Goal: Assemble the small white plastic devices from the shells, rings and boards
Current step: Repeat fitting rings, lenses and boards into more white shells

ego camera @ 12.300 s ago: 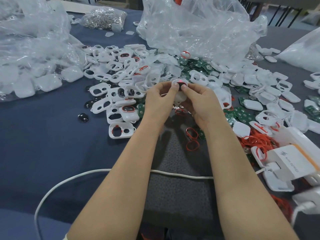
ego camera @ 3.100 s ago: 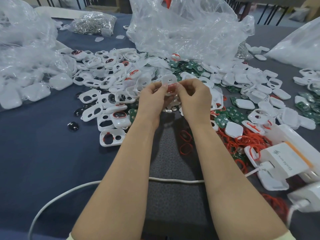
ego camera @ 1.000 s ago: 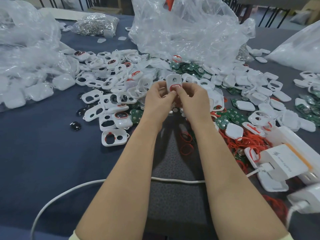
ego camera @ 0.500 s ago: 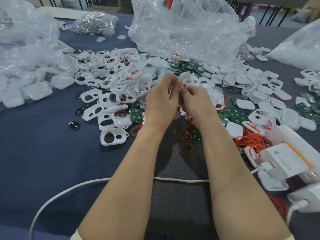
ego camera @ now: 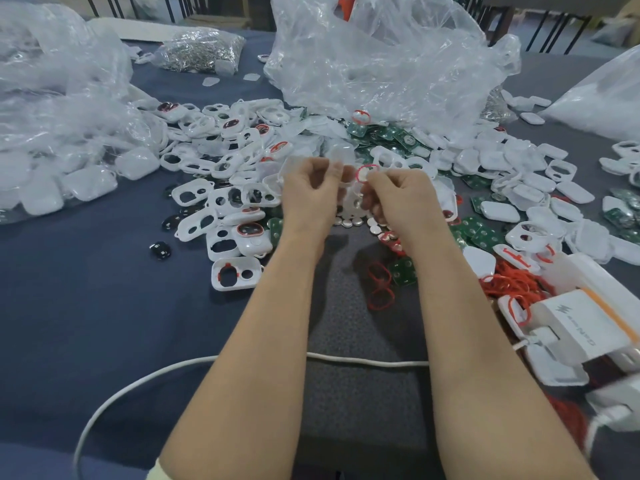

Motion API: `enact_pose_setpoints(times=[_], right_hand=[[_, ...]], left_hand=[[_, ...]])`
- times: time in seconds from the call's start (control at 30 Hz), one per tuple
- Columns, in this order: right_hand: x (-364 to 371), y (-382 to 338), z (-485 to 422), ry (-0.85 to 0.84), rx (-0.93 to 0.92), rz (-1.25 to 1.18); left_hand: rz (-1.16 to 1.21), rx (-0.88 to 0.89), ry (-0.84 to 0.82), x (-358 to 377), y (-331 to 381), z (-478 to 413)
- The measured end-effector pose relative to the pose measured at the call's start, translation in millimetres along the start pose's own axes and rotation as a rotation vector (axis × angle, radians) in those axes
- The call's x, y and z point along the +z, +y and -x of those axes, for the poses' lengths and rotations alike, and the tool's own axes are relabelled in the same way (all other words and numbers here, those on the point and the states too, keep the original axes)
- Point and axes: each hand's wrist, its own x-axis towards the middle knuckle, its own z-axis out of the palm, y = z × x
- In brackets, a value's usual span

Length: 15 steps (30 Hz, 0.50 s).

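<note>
Left hand (ego camera: pixel 311 195) and right hand (ego camera: pixel 401 199) meet at twelve o'clock with fingers curled. The left pinches the edge of a small white shell (ego camera: pixel 350 194), and the right pinches a red ring (ego camera: pixel 358 173) at the shell's top end. Blur hides how far that ring is seated.

Working outward now! Closest in, a white cable (ego camera: pixel 363 361) crosses the grey mat (ego camera: pixel 346 393). At one o'clock, loose rings (ego camera: pixel 380 289) lie just beside a green board (ego camera: pixel 403 273). Out at three o'clock there's a white box (ego camera: pixel 581 327). Right under the hands sit the button cells (ego camera: pixel 349 222). Beyond them, from ten to two o'clock, spreads the heap of shells (ego camera: pixel 221 188). Farthest off is a crumpled clear bag (ego camera: pixel 381 64).

That shell looks feather-light, stiff and smooth, so it could easily squirt out of a pinch. It's best held by its long side edges, clear of the opening. The ring looks soft, stretchy and floppy, so it wants fingertips only, eased round the opening bit by bit. Pulled too hard, it may well pop back out.
</note>
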Motion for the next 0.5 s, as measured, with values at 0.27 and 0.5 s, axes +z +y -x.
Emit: enact_pose_setpoints(times=[0.27,0.5], right_hand=[[2.2,-1.2,2.9,0.049,0.003,0.129],[4.1,2.1,1.7,0.096,0.008,0.246]], left_hand=[[-0.019,-0.003,-0.125,4.5,-0.6,4.1],[-0.161,0.022,-0.095,7.7,-1.8,3.3]])
